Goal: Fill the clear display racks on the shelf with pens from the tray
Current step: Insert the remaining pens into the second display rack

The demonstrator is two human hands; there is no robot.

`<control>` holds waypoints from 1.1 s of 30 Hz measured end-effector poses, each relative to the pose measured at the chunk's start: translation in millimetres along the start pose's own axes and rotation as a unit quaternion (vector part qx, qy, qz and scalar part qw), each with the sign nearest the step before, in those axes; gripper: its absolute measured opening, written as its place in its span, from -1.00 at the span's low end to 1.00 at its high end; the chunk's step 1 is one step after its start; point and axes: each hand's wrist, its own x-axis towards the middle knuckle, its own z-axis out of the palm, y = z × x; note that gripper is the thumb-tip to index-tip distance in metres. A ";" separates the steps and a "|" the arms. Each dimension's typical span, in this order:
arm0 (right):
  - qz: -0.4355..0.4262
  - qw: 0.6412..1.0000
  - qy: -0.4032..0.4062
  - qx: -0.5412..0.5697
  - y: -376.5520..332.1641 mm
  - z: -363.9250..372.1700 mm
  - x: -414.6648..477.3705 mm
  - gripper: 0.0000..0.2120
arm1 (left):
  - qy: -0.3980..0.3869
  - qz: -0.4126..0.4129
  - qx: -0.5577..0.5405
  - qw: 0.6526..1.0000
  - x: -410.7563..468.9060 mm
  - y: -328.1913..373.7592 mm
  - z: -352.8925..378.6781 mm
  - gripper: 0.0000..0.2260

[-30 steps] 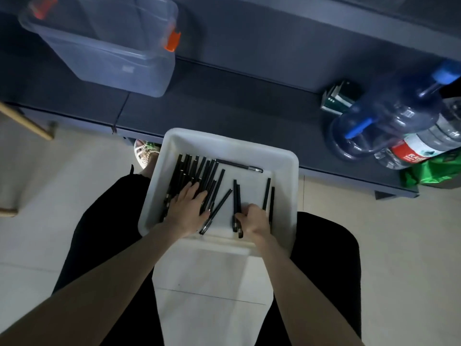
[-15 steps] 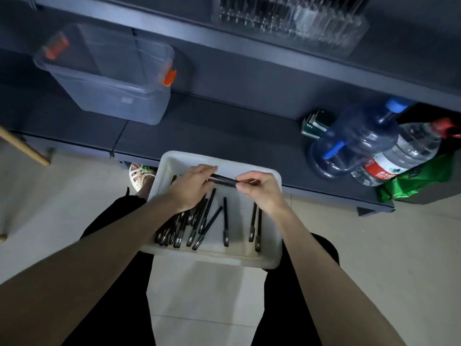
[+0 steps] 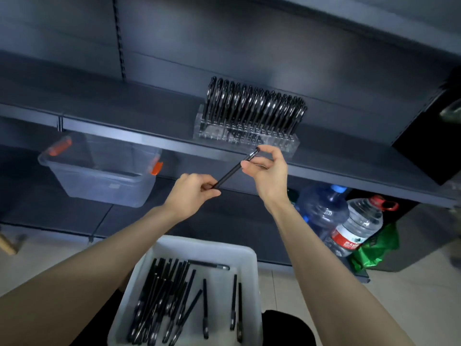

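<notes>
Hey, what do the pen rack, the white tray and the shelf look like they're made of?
Rack: clear, glossy plastic, probably acrylic; the pens standing in it show through its walls.
Tray: white opaque plastic with a matte look and a rounded, moulded rim.
Shelf: likely painted metal, dark grey, with a thin folded front edge; the dim light leaves this open.

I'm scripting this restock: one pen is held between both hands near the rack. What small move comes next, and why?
Probably the left hand lets go and the right hand tips the pen upright toward the clear rack: the pen lies slanted between both hands just before the rack, whose front slots look unfilled.
</notes>
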 end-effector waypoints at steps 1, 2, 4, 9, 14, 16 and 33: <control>-0.021 1.000 0.007 -0.019 -7.3 1.3 7.7 -0.63 | 0.007 0.008 -0.003 1.000 8.8 4.0 -1.4 -0.83; -0.042 0.998 0.016 -0.041 -13.8 2.1 15.3 -0.63 | 0.012 0.013 -0.003 1.000 17.9 6.7 -2.3 -0.78; -0.080 0.993 0.038 -0.080 -27.1 2.4 31.8 -0.64 | 0.022 0.024 0.012 0.999 37.1 9.7 -4.7 -0.65; -0.146 0.976 0.086 -0.137 -47.7 2.7 77.1 -0.64 | 0.061 0.016 0.111 0.992 84.9 5.5 -11.9 -0.54; -0.187 0.963 0.110 -0.163 -46.0 9.6 120.7 -0.65 | 0.102 -0.022 0.135 0.985 120.3 -4.8 -14.7 -0.40; -0.201 0.959 0.117 -0.163 -41.6 12.8 134.9 -0.66 | 0.108 -0.043 0.108 0.987 134.2 -9.8 -13.7 -0.35; -0.214 0.923 0.061 -0.314 -14.6 33.6 165.1 -0.61 | 0.195 -0.054 0.006 0.979 154.7 -33.2 -5.1 -0.59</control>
